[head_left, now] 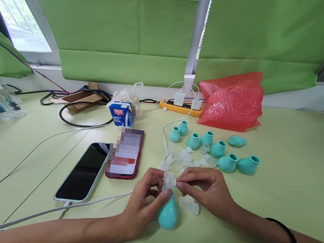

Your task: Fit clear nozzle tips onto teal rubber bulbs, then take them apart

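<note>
My left hand (145, 205) is closed round the neck of a teal squeeze bulb (168, 215), its rounded end pointing toward me. A clear plastic fitting (169, 180) sits at the neck of this bulb. From the right, my right hand (208, 189) pinches the edge of that fitting between thumb and fingers. Just below the right hand lies a translucent plastic piece (189, 205). Beyond both hands is a loose cluster of small clear parts (185, 156). Several more teal bulbs (228, 162) stand behind it, open necks up, and one bulb (237, 141) lies on its side.
Left of my hands lie a black-screened phone (83, 173) and a red-cased phone (126, 154). Behind them stands a blue milk carton (121, 114). An orange power strip (178, 107) and red bubble-wrap bags (233, 103) line the back. A white cable (79, 205) passes under my left arm.
</note>
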A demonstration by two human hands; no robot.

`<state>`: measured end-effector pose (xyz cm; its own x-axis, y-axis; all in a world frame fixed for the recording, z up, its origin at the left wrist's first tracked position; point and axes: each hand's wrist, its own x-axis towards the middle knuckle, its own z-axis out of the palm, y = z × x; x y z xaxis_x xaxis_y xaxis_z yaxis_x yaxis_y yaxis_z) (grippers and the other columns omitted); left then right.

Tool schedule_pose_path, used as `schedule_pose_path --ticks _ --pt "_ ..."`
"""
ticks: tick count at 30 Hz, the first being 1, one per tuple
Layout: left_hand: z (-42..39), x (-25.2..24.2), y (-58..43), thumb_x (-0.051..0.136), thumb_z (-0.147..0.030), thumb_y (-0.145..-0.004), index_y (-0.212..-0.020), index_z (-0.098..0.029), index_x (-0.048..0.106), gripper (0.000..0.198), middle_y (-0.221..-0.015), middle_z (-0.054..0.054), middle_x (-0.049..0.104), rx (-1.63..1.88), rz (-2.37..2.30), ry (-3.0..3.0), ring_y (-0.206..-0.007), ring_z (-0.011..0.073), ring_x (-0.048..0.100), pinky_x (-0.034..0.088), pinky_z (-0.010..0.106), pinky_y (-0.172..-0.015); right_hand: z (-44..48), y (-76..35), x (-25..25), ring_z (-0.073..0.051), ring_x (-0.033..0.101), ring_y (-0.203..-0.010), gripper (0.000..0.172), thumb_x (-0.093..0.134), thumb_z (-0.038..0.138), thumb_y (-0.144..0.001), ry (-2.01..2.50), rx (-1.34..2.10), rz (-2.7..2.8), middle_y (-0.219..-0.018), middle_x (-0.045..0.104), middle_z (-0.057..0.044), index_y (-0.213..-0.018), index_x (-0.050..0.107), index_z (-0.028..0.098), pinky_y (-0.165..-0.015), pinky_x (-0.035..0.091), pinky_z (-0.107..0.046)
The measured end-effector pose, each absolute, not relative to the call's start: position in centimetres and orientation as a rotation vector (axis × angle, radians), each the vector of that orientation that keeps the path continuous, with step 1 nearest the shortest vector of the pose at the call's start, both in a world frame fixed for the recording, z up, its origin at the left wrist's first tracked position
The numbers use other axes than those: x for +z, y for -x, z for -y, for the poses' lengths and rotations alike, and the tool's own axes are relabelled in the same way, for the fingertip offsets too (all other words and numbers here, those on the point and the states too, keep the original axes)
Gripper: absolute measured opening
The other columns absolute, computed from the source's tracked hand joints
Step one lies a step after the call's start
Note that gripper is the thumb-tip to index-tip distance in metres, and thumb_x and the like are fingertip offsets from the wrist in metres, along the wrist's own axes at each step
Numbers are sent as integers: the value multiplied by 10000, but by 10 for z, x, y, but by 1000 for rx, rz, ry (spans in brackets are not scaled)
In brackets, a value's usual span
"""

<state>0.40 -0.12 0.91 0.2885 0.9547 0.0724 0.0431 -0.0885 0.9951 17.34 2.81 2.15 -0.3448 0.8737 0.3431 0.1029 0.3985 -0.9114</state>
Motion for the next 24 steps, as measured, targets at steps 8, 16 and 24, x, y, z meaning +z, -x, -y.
schedule_pose_path --ticks 8,16,24 --pt "3 10 -4 499 -364 -784 -919 -163 452 247 -732 17 508 1055 -1019 -1518 -669 121 477 394 234 -611 -30 -175 24 -90 532 -494 130 612 240 -699 884 1008 1830 -550 613 -16 -619 653 147 -469 437 -199" --pt "3 8 -4 507 -330 -781 -906 -168 421 222 -670 -19 470 1065 -1029 -1553 -625 101 460 386 230 -601 -23 -173 21 -88 546 -475 97 592 208 -709 919 856 1825 -534 619 -7 -651 642 149 -470 446 -189" --pt "3 5 -4 527 -314 -766 -863 -171 428 199 -651 -13 492 1073 -1035 -1595 -602 103 467 384 231 -565 -21 -172 18 -89 548 -482 80 580 189 -702 943 852 1832 -539 615 -9 -653 624 143 -460 462 -180"
